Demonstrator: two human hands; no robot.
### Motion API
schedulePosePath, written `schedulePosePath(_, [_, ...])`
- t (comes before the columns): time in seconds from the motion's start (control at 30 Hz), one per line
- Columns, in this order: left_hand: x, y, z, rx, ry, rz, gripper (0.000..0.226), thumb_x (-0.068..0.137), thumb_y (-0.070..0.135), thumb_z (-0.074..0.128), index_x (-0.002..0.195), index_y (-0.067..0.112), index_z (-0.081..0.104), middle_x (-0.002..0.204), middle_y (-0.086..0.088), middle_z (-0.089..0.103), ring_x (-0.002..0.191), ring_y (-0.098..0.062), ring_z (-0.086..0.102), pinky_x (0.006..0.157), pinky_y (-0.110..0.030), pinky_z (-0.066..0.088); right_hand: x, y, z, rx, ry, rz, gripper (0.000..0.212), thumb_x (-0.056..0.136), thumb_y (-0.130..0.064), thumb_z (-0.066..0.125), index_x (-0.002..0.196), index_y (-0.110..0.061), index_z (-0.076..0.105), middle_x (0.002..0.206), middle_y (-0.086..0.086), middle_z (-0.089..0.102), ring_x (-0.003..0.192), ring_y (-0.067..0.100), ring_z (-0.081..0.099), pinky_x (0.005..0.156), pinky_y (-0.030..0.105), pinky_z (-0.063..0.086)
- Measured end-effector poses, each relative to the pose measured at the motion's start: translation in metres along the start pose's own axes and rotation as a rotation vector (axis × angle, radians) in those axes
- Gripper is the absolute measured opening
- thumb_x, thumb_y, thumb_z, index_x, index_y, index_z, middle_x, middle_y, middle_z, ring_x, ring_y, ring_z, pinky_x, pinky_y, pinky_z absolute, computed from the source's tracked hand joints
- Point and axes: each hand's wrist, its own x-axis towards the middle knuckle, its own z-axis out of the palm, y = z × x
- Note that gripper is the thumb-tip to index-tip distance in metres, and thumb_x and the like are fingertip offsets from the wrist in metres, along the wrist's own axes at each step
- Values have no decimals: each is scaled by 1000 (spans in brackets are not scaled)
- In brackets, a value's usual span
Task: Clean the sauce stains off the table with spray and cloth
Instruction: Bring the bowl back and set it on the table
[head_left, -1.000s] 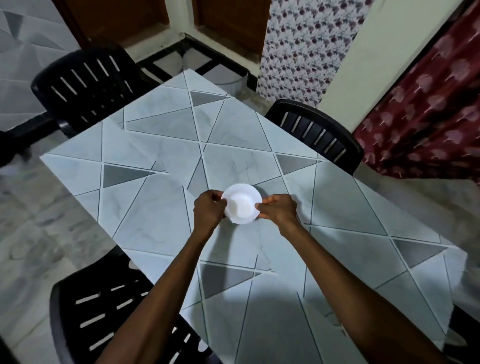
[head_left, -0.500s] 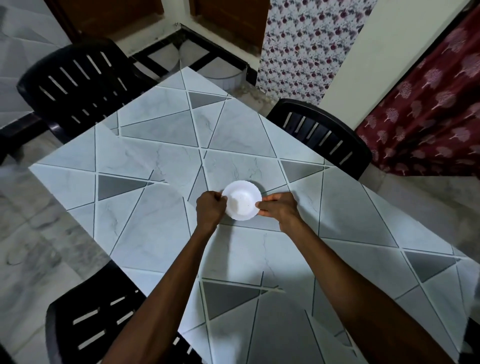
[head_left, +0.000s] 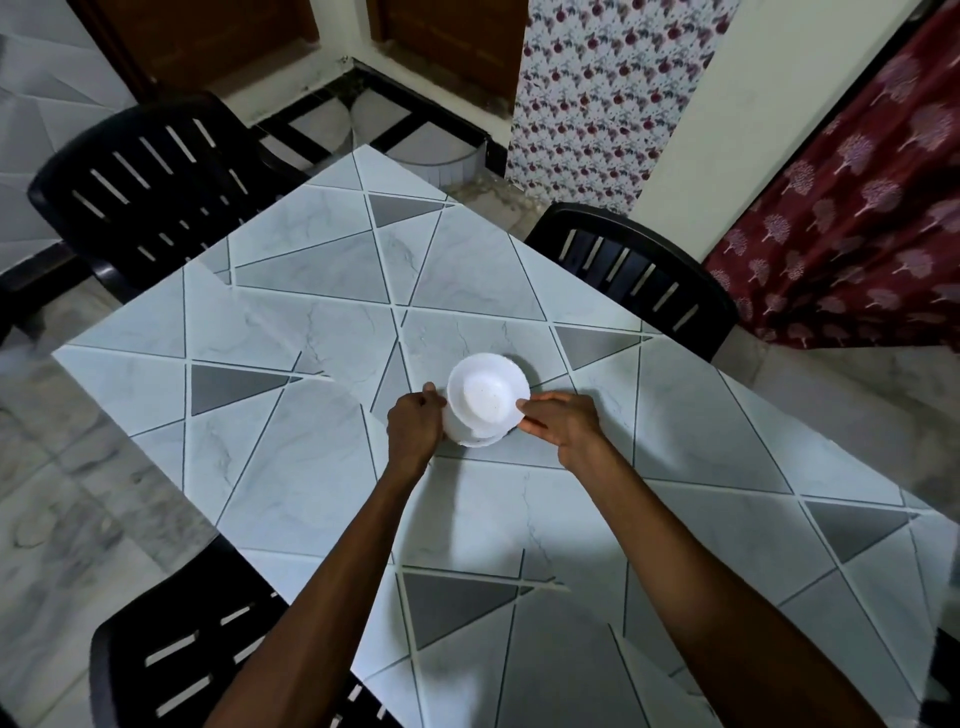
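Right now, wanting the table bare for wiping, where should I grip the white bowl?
Take the white bowl by its flared rim, opposite edges, coming from left and right as the left hand and right hand do; the thin lip juts out, likely easy to pinch.

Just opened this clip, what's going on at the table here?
A person holds a white bowl near the middle of a marble-patterned table, left hand pinching its rim on one side and right hand on the other. The bowl is tilted, and a second white rim shows just beneath it. No spray, cloth or sauce stain is visible, so cleaning has not begun. Black chairs stand around the table.
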Motion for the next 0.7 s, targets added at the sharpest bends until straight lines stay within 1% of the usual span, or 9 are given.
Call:
schedulePosePath(0.1, [1, -3, -1, 25, -21, -13, 23, 77, 42, 51, 69, 29, 68, 88, -4, 71, 89, -30, 68, 80, -52, 58, -8, -1, -23, 46, 2, -47, 13, 80, 7, 77, 81, 3, 65, 84, 15, 69, 74, 22, 69, 60, 23, 60])
schedulePosePath(0.17, [-2, -4, -1, 50, -42, 0, 14, 73, 35, 54, 77, 32, 68, 92, 3, 71, 92, -25, 68, 81, -49, 59, -11, 7, -42, 1, 29, -66, 12, 81, 5, 77, 81, 0, 65, 84, 14, 68, 74, 20, 68, 69, 29, 62])
schedulePosePath(0.23, [-6, -5, 1, 53, -46, 29, 20, 69, 28, 55, 85, 31, 66, 91, 9, 69, 92, -24, 67, 80, -49, 58, -13, 21, -60, -88, 92, -55, 15, 81, 5, 76, 77, -3, 65, 84, 13, 67, 76, 23, 66, 79, 37, 61])
schedulePosePath(0.27, [-8, -5, 2, 43, -42, 39, 23, 67, 24, 56, 88, 30, 64, 90, 11, 68, 91, -24, 67, 80, -50, 58, -15, 28, -69, -120, 122, -43, 17, 81, 6, 76, 75, -5, 64, 84, 13, 66, 78, 25, 66, 79, 39, 59])
schedulePosePath(0.4, [-13, -8, 8, 5, -30, 58, 25, 64, 17, 57, 85, 31, 57, 87, 7, 67, 87, -26, 67, 75, -53, 58, -20, 57, -95, -174, 202, -1, 18, 81, 6, 77, 75, -6, 65, 91, 17, 68, 87, 29, 66, 80, 39, 58])
schedulePosePath(0.5, [-14, -10, 11, -4, -24, 79, 25, 65, 18, 59, 86, 31, 56, 88, 5, 66, 87, -28, 67, 73, -53, 59, -23, 69, -100, -213, 246, 9, 18, 80, 5, 78, 75, -7, 66, 95, 18, 69, 86, 29, 67, 79, 38, 60])
schedulePosePath(0.6, [-16, -10, 10, 1, -8, 88, 27, 65, 19, 61, 89, 29, 56, 88, 7, 66, 89, -28, 67, 73, -53, 59, -20, 74, -99, -218, 261, 7, 18, 79, 5, 78, 76, -7, 66, 96, 18, 70, 85, 27, 67, 78, 37, 60])
schedulePosePath(0.7, [-20, -9, 9, -2, 3, 77, 29, 69, 15, 63, 96, 23, 57, 90, 2, 66, 88, -28, 67, 73, -52, 59, -18, 77, -100, -215, 270, 16, 19, 79, 6, 78, 75, -7, 66, 97, 18, 70, 85, 27, 67, 75, 37, 60])
